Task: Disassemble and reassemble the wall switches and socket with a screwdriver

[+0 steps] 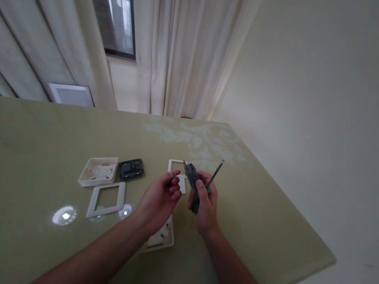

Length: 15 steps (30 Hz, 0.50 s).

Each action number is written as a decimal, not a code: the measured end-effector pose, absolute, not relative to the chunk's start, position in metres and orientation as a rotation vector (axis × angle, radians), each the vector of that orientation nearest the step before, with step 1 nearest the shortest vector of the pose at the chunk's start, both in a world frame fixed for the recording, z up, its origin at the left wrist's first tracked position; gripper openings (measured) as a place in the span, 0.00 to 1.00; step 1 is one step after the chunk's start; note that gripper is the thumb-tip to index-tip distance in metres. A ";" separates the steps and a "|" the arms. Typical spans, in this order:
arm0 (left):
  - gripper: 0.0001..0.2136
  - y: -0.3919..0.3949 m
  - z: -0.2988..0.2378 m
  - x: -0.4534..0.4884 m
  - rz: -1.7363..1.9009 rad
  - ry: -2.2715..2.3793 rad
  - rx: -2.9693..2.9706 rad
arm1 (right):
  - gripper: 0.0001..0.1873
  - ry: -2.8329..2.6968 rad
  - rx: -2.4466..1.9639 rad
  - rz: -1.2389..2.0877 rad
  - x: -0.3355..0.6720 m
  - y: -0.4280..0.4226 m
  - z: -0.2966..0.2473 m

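Note:
My right hand [204, 201] is closed around a green-handled screwdriver [213, 176], its metal shaft pointing up and to the right. The same hand also grips a small dark grey module [190, 173]. My left hand [162, 194] is beside it, fingers curled in a pinch near the module; what it pinches is too small to make out. Both hands hover above the table. Under them lie a white frame [177, 164] and a white back box [162, 239], each partly hidden by my hands and arms.
On the green glass-topped table [37, 142] lie a white back box [99, 171], a black switch module [131, 169] and a white square frame [106, 199]. The table's right edge [303, 229] drops off near a cream wall. Curtains hang behind.

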State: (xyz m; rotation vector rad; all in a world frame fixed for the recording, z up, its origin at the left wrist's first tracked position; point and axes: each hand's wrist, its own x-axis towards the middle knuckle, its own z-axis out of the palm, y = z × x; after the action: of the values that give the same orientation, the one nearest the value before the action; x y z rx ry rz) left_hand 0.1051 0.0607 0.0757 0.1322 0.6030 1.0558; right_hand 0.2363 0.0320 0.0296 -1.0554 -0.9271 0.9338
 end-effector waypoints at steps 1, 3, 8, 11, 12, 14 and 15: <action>0.07 0.062 0.078 0.103 1.052 0.606 0.134 | 0.25 -0.902 -1.059 0.930 0.237 0.035 0.029; 0.07 0.065 0.082 0.100 1.052 0.616 0.148 | 0.25 -0.860 -1.068 0.913 0.239 0.040 0.029; 0.10 0.068 0.095 0.093 1.029 0.632 0.225 | 0.25 -0.784 -1.066 0.889 0.240 0.047 0.029; 0.12 0.065 0.102 0.087 0.998 0.631 0.288 | 0.27 -0.756 -1.055 0.887 0.241 0.049 0.029; 0.12 0.063 0.103 0.084 0.998 0.636 0.305 | 0.27 -0.745 -1.053 0.887 0.241 0.050 0.029; 0.14 0.060 0.104 0.078 1.006 0.656 0.327 | 0.27 -0.717 -1.047 0.887 0.242 0.051 0.031; 0.14 0.058 0.103 0.075 1.012 0.671 0.333 | 0.27 -0.702 -1.044 0.889 0.243 0.051 0.031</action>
State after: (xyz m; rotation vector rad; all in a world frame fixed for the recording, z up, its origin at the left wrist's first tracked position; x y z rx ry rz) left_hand 0.0754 0.0580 0.1031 0.3327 0.6705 1.0117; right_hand 0.2426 0.0513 0.0314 -1.0444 -0.7018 0.8887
